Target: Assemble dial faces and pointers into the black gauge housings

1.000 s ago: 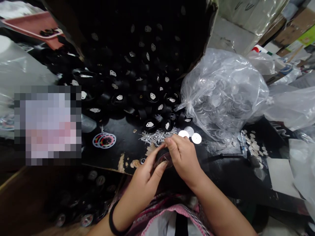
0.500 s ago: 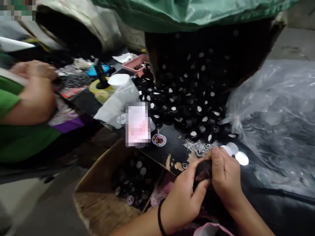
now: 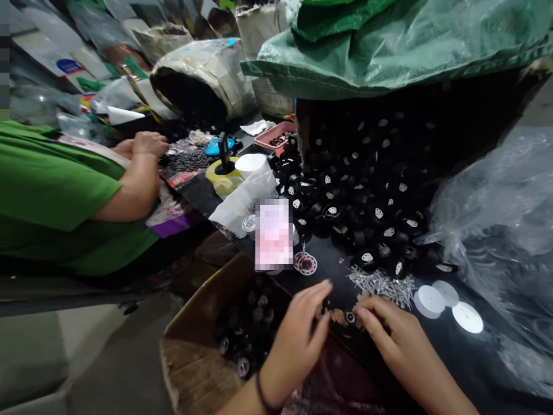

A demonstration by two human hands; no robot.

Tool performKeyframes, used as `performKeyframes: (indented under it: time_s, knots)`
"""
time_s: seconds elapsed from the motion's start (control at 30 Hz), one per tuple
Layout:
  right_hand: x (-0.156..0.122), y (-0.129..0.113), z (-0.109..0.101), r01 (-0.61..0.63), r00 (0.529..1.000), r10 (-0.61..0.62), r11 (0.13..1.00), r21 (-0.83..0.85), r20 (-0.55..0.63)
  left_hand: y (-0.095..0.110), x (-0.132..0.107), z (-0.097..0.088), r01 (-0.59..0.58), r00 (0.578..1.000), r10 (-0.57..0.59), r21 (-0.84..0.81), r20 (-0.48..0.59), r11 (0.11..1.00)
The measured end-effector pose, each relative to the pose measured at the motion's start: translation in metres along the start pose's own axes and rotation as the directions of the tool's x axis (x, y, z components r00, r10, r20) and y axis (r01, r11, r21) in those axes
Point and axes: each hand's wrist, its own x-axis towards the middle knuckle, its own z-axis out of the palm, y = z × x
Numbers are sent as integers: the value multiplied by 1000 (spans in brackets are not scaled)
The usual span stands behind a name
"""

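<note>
**Inspector A:** Where was the small round piece?

**Inspector B:** The small round piece, dark with a pale centre, lay on the black table near its front edge, beside a tan patch.

**Inspector A:** State of the grip at that point?

**Inspector B:** The right hand had its thumb and forefinger drawn together just beside the piece. Whether they touched it, or pinched something else, could not be told; the other fingers were largely hidden.

**Inspector A:** And the other side?

**Inspector B:** The left hand was released, fingers extended and thumb well apart. Its fingertips were blurred.

**Inspector A:** Surroundings?

**Inspector B:** Thin metal slivers were heaped just beyond the right hand, with white discs to their right. Printed discs lay beyond the left hand. Black round cases were piled behind, the rearmost lost in shadow.

**Inspector A:** Further limits?

**Inspector B:** A pixelated block covered an item beside the printed discs. The clear plastic bag was cut off at right. Contents of the cardboard box were mostly too dark to identify. What the co-worker's hands held was unreadable.
</note>
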Motion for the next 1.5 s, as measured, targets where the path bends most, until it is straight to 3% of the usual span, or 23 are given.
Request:
performKeyframes:
  time_s: [0.13,0.23,0.33,0.53,0.63,0.7,0.83,0.97,1.03,1.13,1.23,1.33,1.5]
  knots:
    - [-13,11,-9,-64,993,63,998,-8,-102,39,85,40,-137,990,137,-6,25,991]
    - [-24,25,-16,-118,981,116,993,-3,-153,43,110,57,-155,987,155,19,33,988]
    - [-27,29,-17,-157,977,156,988,4,-143,36,111,61,-151,988,150,24,20,988]
    - [-17,12,-19,-127,987,126,992,-8,-101,34,101,51,-120,992,115,-113,-53,986]
    - [-10,13,-23,-209,956,236,965,157,-174,42,88,48,-52,995,32,-218,-95,975]
    - [-7,16,-25,-241,924,312,924,295,-223,51,74,47,10,1000,-16,-333,-16,943]
    - [-13,15,-30,-220,937,292,920,326,-192,64,49,46,279,959,-196,-544,207,791]
    - [-27,17,-39,-242,966,256,935,259,-20,57,37,53,596,803,-368,-612,469,519]
    - [-31,25,-49,-250,966,258,946,206,-11,56,34,57,688,723,-396,-640,566,342]
    - [-28,44,-68,-341,930,311,929,-146,-194,63,34,61,714,659,-439,-692,611,109]
    - [-20,62,-84,-411,909,314,781,-469,-274,75,39,60,711,627,-406,-701,665,-49]
    - [-16,72,-91,-392,919,313,779,-490,-239,82,45,60,705,614,-381,-697,691,-130]
    - [-14,76,-92,-346,938,289,809,-476,-191,85,51,58,718,567,-423,-676,707,-167]
